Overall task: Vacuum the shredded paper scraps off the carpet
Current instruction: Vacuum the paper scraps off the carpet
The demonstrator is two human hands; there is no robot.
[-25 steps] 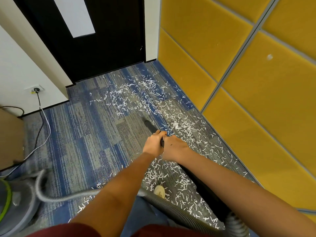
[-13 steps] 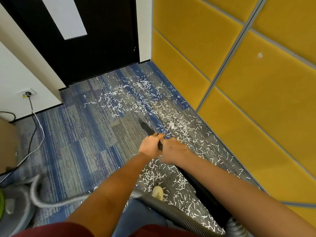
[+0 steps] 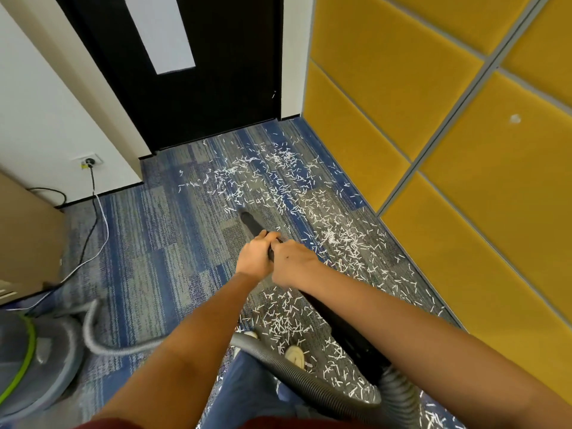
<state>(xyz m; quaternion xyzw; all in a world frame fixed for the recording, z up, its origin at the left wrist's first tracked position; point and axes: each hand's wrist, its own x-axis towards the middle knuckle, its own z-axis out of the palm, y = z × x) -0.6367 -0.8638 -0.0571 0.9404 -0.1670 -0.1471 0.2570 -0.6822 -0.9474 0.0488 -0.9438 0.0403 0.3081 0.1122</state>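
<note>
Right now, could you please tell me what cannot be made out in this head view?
All in the head view.
Tube: its mouth faces the carpet, so contact is unclear; the left hand and right hand gripping it cover its middle.
Vacuum cleaner: blurred and cut off by the left edge.
Scraps beneath the forearms: hidden.

On carpet (image 3: 148, 243) before door (image 3: 216, 88): paper scraps (image 3: 278, 168), ahead and right of wand (image 3: 250, 224). At left: canister (image 3: 34, 360), wall socket (image 3: 89, 162) behind. Right: panelled wall (image 3: 433, 119).
</note>
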